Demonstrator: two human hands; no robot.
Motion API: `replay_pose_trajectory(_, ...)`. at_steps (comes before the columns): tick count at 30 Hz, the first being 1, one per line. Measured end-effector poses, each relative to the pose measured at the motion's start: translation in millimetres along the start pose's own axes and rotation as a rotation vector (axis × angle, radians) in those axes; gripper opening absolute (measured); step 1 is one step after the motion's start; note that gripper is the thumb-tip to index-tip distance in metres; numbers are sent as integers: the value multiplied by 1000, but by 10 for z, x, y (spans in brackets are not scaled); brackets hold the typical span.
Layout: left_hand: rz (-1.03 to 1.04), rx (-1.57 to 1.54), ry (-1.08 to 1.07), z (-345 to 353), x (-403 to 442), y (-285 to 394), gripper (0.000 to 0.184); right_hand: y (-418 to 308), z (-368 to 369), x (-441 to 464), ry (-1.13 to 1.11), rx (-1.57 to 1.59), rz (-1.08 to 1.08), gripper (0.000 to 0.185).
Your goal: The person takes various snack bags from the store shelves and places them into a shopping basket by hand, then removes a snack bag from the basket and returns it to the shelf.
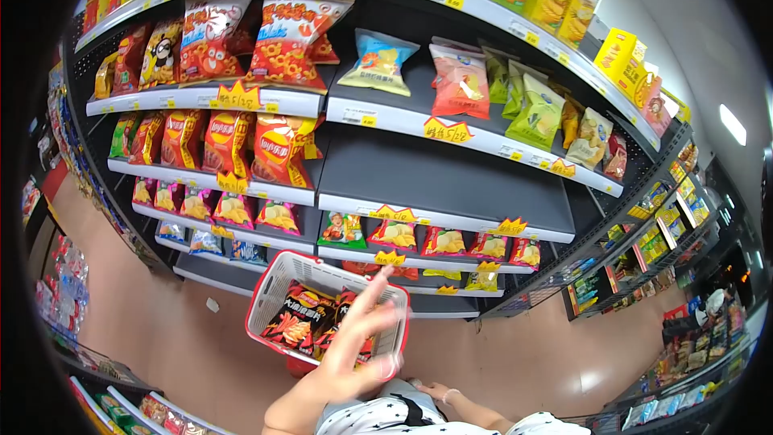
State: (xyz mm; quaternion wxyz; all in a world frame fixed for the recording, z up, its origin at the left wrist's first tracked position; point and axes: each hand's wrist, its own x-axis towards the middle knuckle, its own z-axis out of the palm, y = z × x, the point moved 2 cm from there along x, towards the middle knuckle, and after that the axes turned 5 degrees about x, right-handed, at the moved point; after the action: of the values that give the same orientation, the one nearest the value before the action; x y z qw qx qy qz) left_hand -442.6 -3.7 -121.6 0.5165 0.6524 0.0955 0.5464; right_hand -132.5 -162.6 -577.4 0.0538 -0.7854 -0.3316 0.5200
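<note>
My left hand is raised in front of a white shopping basket with a red rim. Its fingers are stretched out, slightly blurred, and nothing shows in them. It hides the basket's right part. Black-and-red chip bags lie inside the basket. My right hand, with a band at the wrist, is low by my body, near the basket's lower right corner. Its fingers look extended and seem to hold nothing; they are small in view. Whether the basket touches my left arm, I cannot tell.
Ahead stands a snack shelf with chip bags on several levels, including large red bags and a green bag. Yellow star-shaped price tags stick out from its edges. Bottles stand at the left. A person is far right.
</note>
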Motion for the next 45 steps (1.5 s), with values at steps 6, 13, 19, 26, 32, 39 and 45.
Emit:
replay_pose_trajectory(6,-436,914,121,-461,-1374,-1666,36,174,15,212,-323,-250,66,56)
replay_pose_trajectory(13,-623,952,7,-553,-2046,-1951,30,107,-181,-99,-510,47,18,34)
replay_pose_trajectory(19,-647,927,-37,-613,-2038,-2168,30,249,-431,-977,-702,164,-89,26)
replay_pose_trajectory(26,-582,1004,40,-718,-1770,-2726,33,266,-391,-1454,-601,278,-68,27)
replay_pose_trajectory(32,-913,1069,14,-842,-1695,-3324,91,164,-419,-1458,-507,447,-114,24)
replay_pose_trajectory(39,-1359,946,-210,-1031,-1694,-3627,118,42,-795,-1197,-568,300,-210,27)
replay_pose_trajectory(45,-1266,1139,-144,-950,-1497,-3455,76,236,-1127,-651,-490,158,-156,27)
